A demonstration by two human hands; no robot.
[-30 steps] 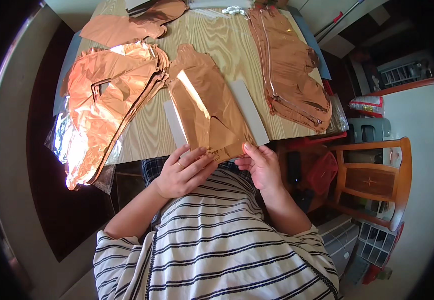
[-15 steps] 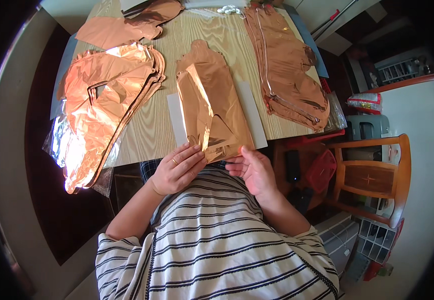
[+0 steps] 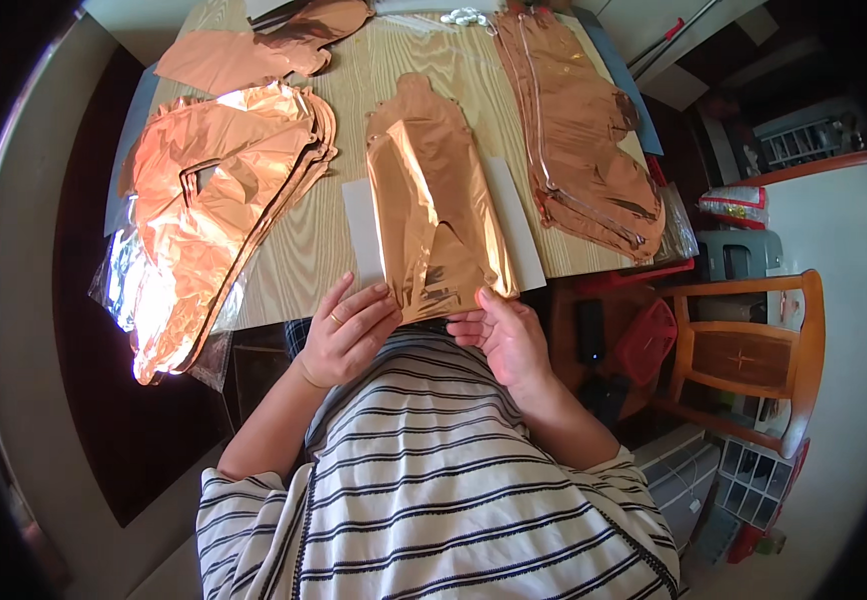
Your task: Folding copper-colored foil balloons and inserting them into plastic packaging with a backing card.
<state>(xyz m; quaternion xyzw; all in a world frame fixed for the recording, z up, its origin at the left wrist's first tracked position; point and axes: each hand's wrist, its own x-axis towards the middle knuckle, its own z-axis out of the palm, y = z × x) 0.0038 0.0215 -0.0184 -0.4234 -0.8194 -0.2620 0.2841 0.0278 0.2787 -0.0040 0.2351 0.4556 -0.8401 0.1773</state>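
Observation:
A flat, folded copper-coloured foil balloon (image 3: 431, 190) lies lengthwise in front of me, its narrow tabbed end pointing away. Under it is a white sheet of card (image 3: 363, 235), showing along both sides. At the near right corner my right hand (image 3: 512, 338) pinches the foil, thumb on top and fingers curled below. My left hand (image 3: 352, 335) is at the near left corner, fingertips against the foil edge and the index finger slightly raised; its thumb is hidden. The near edge of the foil is creased between my hands.
Stacks of flat copper foil balloons lie at the left (image 3: 224, 190) and right (image 3: 584, 140) of the wooden table (image 3: 299, 265). More foil (image 3: 224, 62) is at the far left, with small white pieces (image 3: 465, 16) at the back. A wooden chair (image 3: 739, 360) stands at the right.
My left hand's fingers have lifted from the top of the foil to its left edge. The near end looks flatter, and my right thumb has settled on its corner.

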